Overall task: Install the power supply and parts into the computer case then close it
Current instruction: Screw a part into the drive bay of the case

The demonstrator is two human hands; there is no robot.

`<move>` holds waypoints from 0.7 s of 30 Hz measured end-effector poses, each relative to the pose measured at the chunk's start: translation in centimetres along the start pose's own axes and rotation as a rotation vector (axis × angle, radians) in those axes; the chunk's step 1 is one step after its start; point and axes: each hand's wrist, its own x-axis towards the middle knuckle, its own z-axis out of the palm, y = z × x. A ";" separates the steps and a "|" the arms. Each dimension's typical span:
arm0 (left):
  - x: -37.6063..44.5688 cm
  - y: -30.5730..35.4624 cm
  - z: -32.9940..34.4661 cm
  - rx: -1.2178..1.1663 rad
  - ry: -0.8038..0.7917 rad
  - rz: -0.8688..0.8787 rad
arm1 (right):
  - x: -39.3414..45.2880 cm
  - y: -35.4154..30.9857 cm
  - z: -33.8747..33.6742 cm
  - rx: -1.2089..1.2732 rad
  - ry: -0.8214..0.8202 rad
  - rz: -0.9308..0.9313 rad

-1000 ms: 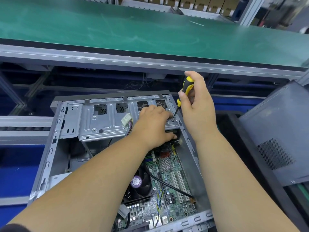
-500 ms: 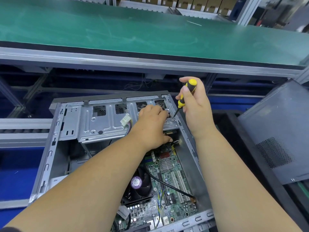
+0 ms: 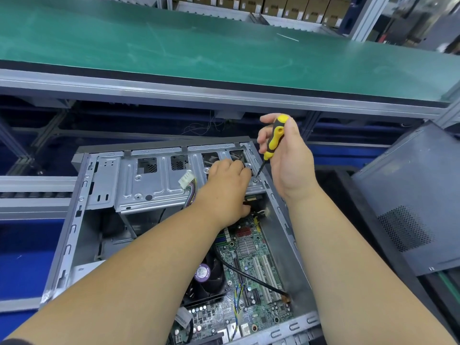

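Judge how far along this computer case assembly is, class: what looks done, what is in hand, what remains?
Done: the motherboard sits in the case. In hand: the right hand holds a screwdriver on a screw while the left hand steadies the metal bracket. Left: the side panel lies off.
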 end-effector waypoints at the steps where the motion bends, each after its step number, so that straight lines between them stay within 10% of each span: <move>1: 0.0 0.0 0.0 0.009 -0.003 0.003 | 0.0 0.0 0.0 0.006 -0.001 -0.004; 21: 0.0 0.1 0.0 0.032 0.009 0.020 | 0.6 -0.1 0.6 -0.001 0.020 -0.008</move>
